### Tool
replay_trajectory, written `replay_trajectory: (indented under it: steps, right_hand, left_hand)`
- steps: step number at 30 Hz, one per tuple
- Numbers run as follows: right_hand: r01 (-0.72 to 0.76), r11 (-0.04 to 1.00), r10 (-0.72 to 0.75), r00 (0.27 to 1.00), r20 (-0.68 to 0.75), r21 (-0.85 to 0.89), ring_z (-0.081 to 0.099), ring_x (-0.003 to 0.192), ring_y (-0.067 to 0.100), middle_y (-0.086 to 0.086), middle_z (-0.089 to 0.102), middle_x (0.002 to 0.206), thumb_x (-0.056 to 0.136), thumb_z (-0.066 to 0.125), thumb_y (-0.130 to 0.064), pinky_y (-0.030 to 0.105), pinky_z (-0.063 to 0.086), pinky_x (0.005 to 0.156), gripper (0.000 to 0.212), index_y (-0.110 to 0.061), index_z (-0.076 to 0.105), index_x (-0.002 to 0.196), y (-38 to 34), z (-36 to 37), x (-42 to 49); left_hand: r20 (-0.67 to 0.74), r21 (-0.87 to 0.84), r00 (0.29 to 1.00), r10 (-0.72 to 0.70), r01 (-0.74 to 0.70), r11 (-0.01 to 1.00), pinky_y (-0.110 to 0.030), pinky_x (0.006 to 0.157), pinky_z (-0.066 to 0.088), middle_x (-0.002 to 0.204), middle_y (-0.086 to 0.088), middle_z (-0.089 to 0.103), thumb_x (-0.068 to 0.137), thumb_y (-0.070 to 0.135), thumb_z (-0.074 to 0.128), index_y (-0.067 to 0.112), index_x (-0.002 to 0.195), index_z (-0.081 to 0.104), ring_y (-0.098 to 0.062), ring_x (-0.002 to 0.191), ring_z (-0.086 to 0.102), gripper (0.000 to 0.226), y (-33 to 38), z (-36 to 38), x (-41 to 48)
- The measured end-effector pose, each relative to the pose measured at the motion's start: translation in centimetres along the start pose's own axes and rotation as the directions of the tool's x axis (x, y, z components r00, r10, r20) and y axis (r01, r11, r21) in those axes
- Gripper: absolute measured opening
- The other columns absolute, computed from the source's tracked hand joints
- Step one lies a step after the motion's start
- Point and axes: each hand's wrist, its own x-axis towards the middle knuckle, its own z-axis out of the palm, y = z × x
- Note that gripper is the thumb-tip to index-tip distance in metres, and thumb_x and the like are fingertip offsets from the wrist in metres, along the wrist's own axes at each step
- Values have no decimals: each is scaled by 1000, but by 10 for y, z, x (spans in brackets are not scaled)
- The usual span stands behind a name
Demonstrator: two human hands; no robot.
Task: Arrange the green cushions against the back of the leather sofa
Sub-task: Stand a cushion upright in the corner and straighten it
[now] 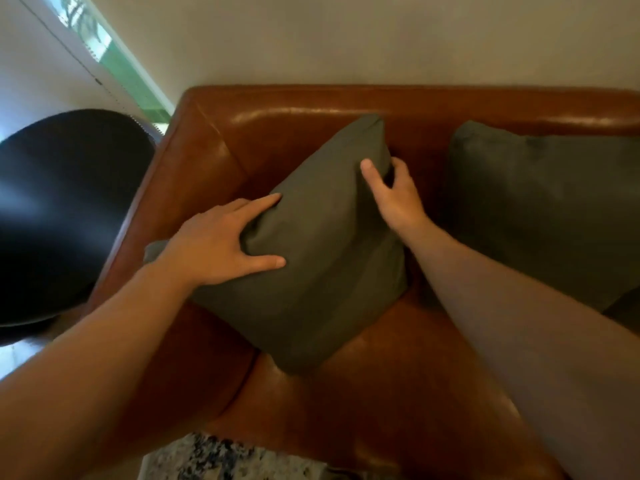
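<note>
Two hands gripping one green cushion [311, 258], turned cornerwise on the sofa [381, 393] seat near the armrest. Left hand [221, 244] clamping its left edge, fingers spread, thumb on top. Right hand [394, 195] pinching the upper right edge, fingers curled behind. Second cushion [540, 209] leaning against the backrest, just right.

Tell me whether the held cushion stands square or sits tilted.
Tilted: held cushion sits cornerwise, one corner toward the sofa back, another toward the seat front.

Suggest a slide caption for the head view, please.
Both hands, left and right, grip a tilted green cushion on the leather sofa.
</note>
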Motion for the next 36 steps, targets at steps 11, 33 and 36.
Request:
replay_trajectory:
  steps: [11,33,36]
  right_hand:
    - [-15,999,16,999,-30,32,56,106,18,-6,51,122,83,73,-53,41,53,96,75,-26,39,144,-6,11,13]
    - [-64,993,104,892,-441,104,53,127,20,-3,53,138,95,57,-49,37,46,103,61,-22,37,147,-23,-27,-14]
    - [-54,995,86,892,-443,85,50,131,20,-4,51,142,94,56,-54,39,45,106,66,-22,36,148,-11,-36,-16]
  left_hand:
    - [-328,159,926,-188,250,955,-47,107,38,152,-1,50,84,86,26,36,154,32,-26,136,49,86,-9,23,-25]
    - [-221,-975,816,-534,-204,92,-47,115,38,137,5,59,94,63,49,42,126,50,-15,126,57,38,-20,4,63]
    - [-215,-976,857,-468,-196,90,-47,114,40,142,3,60,89,67,53,33,144,47,-17,129,58,64,-29,10,80]
